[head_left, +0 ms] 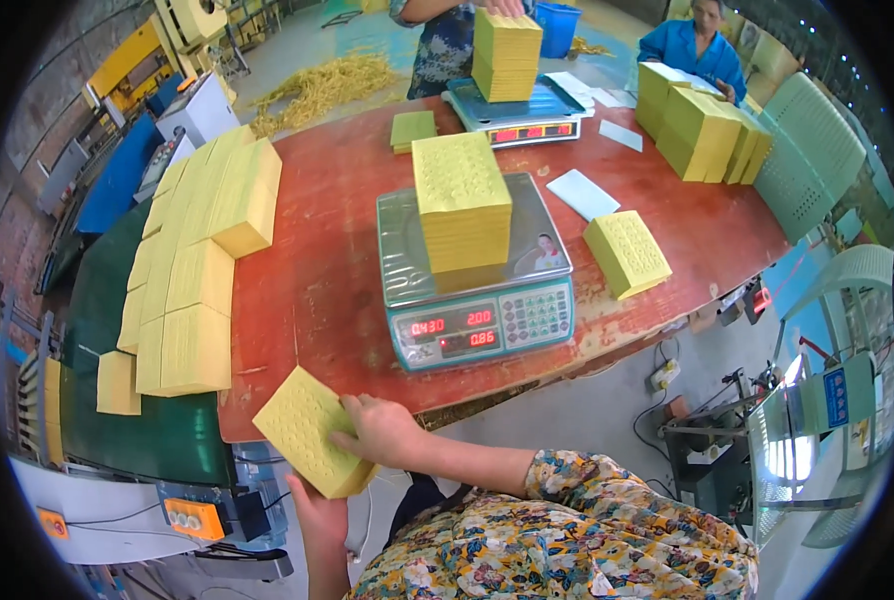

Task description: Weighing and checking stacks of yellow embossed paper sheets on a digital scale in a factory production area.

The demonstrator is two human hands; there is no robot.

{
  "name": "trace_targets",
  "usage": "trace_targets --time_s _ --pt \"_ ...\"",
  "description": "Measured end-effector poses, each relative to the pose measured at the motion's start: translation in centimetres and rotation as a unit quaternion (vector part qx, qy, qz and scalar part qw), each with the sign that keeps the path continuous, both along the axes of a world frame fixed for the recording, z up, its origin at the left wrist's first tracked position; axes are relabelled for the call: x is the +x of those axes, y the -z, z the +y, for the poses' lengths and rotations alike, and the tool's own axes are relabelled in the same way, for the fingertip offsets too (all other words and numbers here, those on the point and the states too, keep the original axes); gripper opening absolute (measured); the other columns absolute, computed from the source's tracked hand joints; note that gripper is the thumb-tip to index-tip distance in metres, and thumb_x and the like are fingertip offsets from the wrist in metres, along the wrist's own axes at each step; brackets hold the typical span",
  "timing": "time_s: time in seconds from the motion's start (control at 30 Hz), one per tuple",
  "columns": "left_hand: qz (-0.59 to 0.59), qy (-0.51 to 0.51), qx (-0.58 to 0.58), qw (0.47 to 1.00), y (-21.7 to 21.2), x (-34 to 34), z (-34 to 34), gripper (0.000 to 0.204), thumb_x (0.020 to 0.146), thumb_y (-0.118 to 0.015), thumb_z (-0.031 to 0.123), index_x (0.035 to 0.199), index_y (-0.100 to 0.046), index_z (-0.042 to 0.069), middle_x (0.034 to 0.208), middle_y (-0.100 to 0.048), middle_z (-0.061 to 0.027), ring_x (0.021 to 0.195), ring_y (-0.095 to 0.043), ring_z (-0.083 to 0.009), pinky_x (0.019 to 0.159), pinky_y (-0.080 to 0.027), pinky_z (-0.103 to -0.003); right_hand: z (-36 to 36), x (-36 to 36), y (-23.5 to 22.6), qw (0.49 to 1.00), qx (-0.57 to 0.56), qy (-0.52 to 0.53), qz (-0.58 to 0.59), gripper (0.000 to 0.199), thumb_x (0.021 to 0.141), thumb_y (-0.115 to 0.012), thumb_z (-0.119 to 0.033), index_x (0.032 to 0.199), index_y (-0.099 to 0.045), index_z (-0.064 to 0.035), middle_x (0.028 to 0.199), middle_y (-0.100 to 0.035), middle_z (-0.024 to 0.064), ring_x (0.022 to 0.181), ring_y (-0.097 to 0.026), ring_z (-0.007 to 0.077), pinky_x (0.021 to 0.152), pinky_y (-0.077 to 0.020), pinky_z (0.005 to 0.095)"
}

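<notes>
"From my distant seat, what does the head view give me?"
"I see a yellow block (305, 425), tilted, at the near edge of the red table (317, 300)."
"And the grip?"
"Holding it two-handed: the right hand (379, 430) lies on its patterned face, the left hand (319, 510) supports it below."
"Beyond?"
"I see a taller yellow stack (464, 215) on the scale (482, 332)."

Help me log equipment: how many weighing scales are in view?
2: the near scale on the red table, and the far scale beyond it, toward the table's back edge. Others may be hidden.
</notes>
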State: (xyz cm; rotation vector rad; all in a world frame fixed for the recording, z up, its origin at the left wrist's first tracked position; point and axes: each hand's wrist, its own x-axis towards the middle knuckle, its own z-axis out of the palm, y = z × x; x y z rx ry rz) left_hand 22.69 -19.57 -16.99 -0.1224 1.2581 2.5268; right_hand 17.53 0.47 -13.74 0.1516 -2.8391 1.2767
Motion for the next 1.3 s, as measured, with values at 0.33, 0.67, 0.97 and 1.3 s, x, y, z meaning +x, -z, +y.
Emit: trace_targets --time_s 0.33,0.67,0.97,1.3 --pt "0.084 0.004 -0.336 0.938 -1.8 1.3 1.2 0.049 0.103 -0.037 0.033 0.14 -0.04 0.001 0.142 -0.046 -0.0154 0.127 -0.049 -0.0284 0.109 -0.039 -0.046 -0.1 -0.3 -0.3 0.999 -0.009 -0.038 -0.011 0.053 0.087 -0.063 -0.045 0.109 -0.057 0.0029 0.092 -0.065 0.0242 0.087 -0.066 0.0391 0.078 -0.0546 0.0457" --pt "0.068 -0.093 -0.069 0.991 -8.4 -4.8 0.8 0.044 0.089 -0.064 0.005 0.129 -0.048 -0.002 0.127 -0.057 -0.0149 0.111 -0.058 -0.024 0.095 -0.05 -0.042 10.4 -1.4 -5.3 0.982 -0.187 -0.003 0.022 0.061 0.094 -0.064 -0.035 0.137 -0.046 0.0035 0.122 -0.063 0.0228 0.108 -0.065 0.0331 0.09 -0.0523 0.039" --pt "0.128 0.242 -0.001 0.962 -23.5 -23.0 22.9 0.047 0.095 -0.057 0.035 0.131 -0.053 0.006 0.121 -0.061 -0.0084 0.111 -0.058 -0.0222 0.086 -0.051 -0.044 26.0 -9.5 -16.1 0.857 -0.492 0.132 0.082 0.05 0.095 -0.058 -0.04 0.123 -0.058 0.0021 0.099 -0.065 0.0091 0.074 -0.063 0.0153 0.058 -0.0515 0.0293" --pt "0.144 0.358 -0.22 0.896 -23.7 -28.2 29.8 0.073 0.085 -0.066 0.053 0.14 -0.043 0.011 0.132 -0.053 -0.0127 0.115 -0.055 -0.0305 0.088 -0.05 -0.055 33.5 -15.2 -13.0 0.882 -0.433 0.182 -0.03 0.032 0.095 -0.058 -0.029 0.1 -0.065 0.0023 0.086 -0.067 0.0084 0.069 -0.068 0.0191 0.061 -0.0584 0.0328"
